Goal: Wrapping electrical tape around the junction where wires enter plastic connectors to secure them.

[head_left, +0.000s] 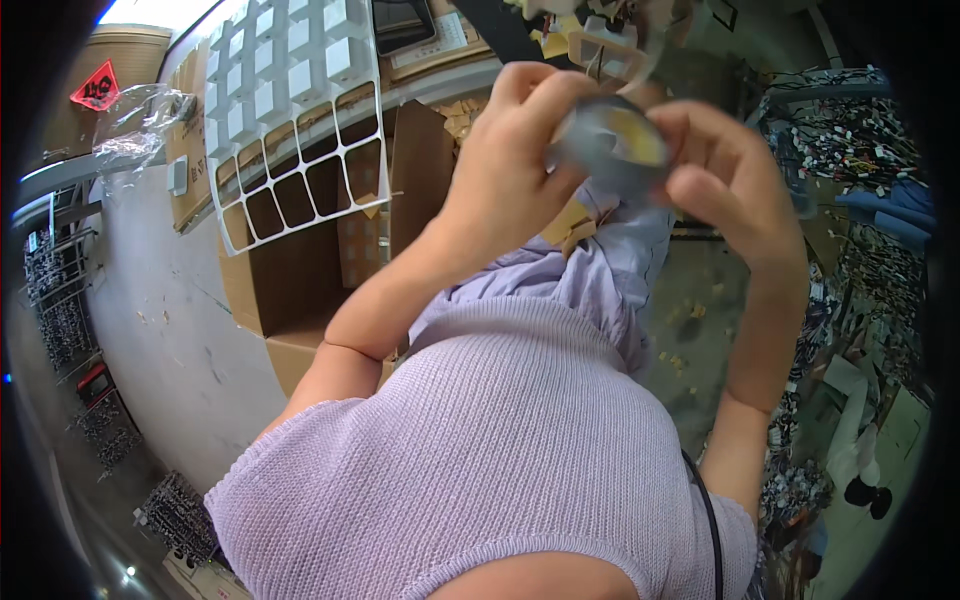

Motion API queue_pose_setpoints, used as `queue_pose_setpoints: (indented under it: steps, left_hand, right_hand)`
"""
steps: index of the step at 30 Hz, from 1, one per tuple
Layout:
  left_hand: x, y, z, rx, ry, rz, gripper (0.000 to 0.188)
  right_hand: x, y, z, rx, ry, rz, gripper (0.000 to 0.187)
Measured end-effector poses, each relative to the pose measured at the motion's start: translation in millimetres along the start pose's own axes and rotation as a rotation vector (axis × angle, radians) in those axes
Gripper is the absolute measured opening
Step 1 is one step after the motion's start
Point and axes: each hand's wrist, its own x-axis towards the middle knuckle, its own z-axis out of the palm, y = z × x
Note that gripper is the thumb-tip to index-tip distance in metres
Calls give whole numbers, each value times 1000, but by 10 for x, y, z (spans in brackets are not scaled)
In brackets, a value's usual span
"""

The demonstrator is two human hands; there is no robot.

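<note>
A round grey thing with a yellow patch [637, 137] is held up in front of my chest, smeared by motion; it looks like a roll, but I cannot make out its kind. My left hand [525, 130] is closed around its left side. At its right edge, my right hand [730, 175] has curled fingers and thumb against it, the thumb lower than the fingers. Where the fingertips pass behind the thing, they are hidden.
Left of my hands, a white grid frame [300, 180] with pale square blocks in its far part rests over an open cardboard box [290, 290]. A dark phone-like device [403, 25] lies beyond. Heaps of cable-like parts [850, 150] line the right side. Scraps litter the floor [690, 320].
</note>
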Motion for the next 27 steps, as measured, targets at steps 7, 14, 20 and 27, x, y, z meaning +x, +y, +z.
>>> queue_pose_setpoints:
  steps: [7, 14, 20, 27]
  left_hand:
    - [-144, 119, 18, -1318, -627, -829, 37]
    - [-117, 61, -218, -1475, -819, -800, 43]
    - [-86, 123, -428, -1304, -733, -882, 40]
    - [115, 48, -569, -842, -998, 126, 30]
  right_hand:
    - [246, 123, 303, -578, 302, -356, 50]
    - [252, 22, 124, -545, -144, -451, 22]
    - [22, 63, 248, -893, 113, -616, 9]
    - [-66, 72, 368, -173, -150, -278, 23]
